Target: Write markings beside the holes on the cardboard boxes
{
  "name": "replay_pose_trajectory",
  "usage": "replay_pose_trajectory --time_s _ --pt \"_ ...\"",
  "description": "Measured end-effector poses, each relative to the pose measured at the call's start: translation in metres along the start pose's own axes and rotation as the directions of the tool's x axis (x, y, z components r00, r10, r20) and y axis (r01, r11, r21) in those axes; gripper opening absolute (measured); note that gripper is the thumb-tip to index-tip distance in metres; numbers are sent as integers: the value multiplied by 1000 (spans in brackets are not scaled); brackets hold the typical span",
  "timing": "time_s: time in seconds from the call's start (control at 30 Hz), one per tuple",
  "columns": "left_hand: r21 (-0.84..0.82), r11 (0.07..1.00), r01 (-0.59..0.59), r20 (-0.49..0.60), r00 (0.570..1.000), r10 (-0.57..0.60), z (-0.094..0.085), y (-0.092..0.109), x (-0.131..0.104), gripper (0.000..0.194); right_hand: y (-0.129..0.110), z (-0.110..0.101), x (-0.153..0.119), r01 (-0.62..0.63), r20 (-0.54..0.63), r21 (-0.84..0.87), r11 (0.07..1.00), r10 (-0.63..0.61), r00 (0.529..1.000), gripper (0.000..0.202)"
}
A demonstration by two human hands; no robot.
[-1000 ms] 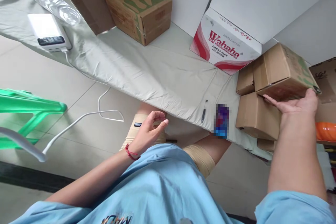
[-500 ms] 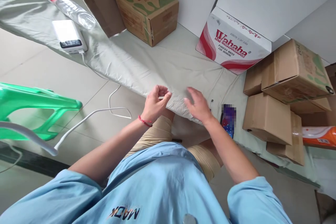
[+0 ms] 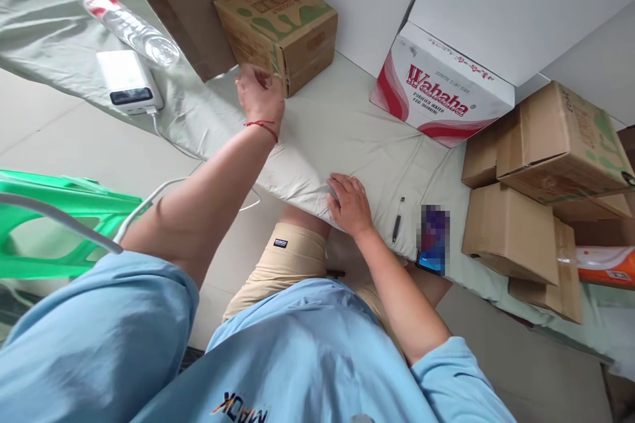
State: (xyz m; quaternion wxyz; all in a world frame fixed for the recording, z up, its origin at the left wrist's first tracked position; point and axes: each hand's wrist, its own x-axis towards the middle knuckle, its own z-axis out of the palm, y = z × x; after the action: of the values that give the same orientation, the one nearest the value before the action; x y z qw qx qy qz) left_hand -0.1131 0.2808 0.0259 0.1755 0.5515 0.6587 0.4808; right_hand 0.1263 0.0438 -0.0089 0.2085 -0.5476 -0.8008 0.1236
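My left hand (image 3: 260,98) is stretched forward to the near left corner of a small cardboard box (image 3: 310,53) with green print. Its fingers are curled in at the box's side; whether they grip the box or some small thing there is hidden. A red string bracelet (image 3: 262,124) circles that wrist. Resting palm down at the edge of the pale green cloth (image 3: 342,122), my right hand (image 3: 351,203) has its fingers stretched out and holds nothing. A dark pen (image 3: 398,219) lies to the right of it, with a phone (image 3: 433,241) further right.
A white power bank (image 3: 129,82) with a cable and a clear plastic bottle (image 3: 131,26) lie at the left. Behind stand a tall brown carton (image 3: 198,6) and a Wahaha water box (image 3: 441,89). Several cartons (image 3: 510,231) are stacked right. A green stool (image 3: 69,211) stands on the floor.
My left hand has moved forward and left, from in front of my body to the small box. My right hand has come down onto the cloth edge, and the pen now shows fully.
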Motion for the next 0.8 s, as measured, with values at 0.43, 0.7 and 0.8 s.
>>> replay_pose_trajectory --time_s 0.43,0.7,0.8 --pt "127 983 133 59 988 -142 20 18 11 43 2 3 1 -5 -91 55 998 10 996 37" --pt "85 993 78 -8 997 -78 23 27 11 18 2 4 1 -25 -86 61 998 30 996 37" --pt "90 994 66 -26 998 -64 20 38 10 22 2 3 1 -22 -91 63 998 28 996 37"
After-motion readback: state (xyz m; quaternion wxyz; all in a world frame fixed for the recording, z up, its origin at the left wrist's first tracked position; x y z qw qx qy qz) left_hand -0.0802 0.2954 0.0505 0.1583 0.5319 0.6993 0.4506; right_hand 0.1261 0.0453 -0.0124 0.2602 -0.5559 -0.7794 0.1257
